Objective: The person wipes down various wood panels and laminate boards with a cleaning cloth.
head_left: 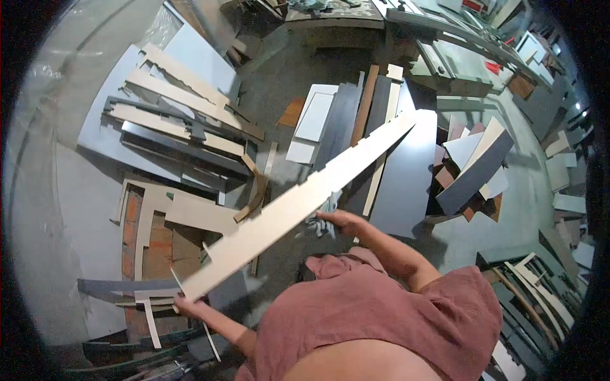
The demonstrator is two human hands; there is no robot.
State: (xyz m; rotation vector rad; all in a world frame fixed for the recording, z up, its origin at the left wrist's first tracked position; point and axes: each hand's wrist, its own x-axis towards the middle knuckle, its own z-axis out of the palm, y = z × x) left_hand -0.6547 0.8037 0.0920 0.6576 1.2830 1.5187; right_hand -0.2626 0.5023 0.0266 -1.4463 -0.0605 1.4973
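A long pale board [298, 202] with a notched upper edge slants across the view, from lower left to upper right. My left hand [189, 307] grips its lower left end, the fingers partly hidden by the board. Near its middle, my right hand [343, 221] is closed on the lower edge, with a grey-blue cloth or glove [323, 223] hanging beside the fingers. Thin pale strips [152, 324] and a grey curved piece [121, 290] lie near my left hand.
Left, cut strips [171, 93] lie on a large light panel [95, 130]. Beyond the board stand white panels [314, 117] and a grey panel [403, 184]. Right, a bin of offcuts [473, 165] sticks up; more strips [537, 292] stand at lower right.
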